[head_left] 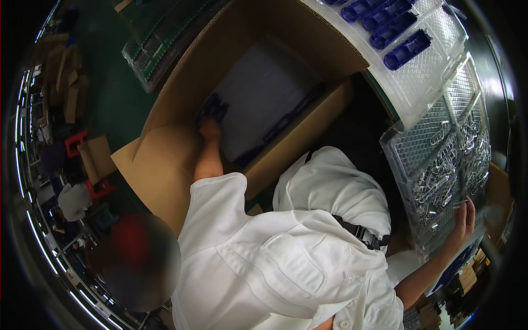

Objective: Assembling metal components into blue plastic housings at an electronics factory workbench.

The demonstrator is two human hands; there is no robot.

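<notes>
My left hand (210,131) reaches into a large open cardboard box (181,82). Its fingers are closed on a dark blue plastic part (214,108), though shadow blurs the detail. Other blue parts lie along the box's right inner side, beside a pale sheet (264,82). On the far right, my right hand (466,219) is at the near edge of a clear plastic tray (407,181). A small shiny metal clip (461,204) is pinched between its fingertips. Many similar loose metal clips (445,170) are heaped in that tray.
Several blue plastic parts (407,50) sit in rows on a translucent tray (407,88) at the upper right. Clear trays (151,60) lie on the green floor beyond the box. At left are a person's blurred head (137,261), red stools (76,144) and cartons (96,158).
</notes>
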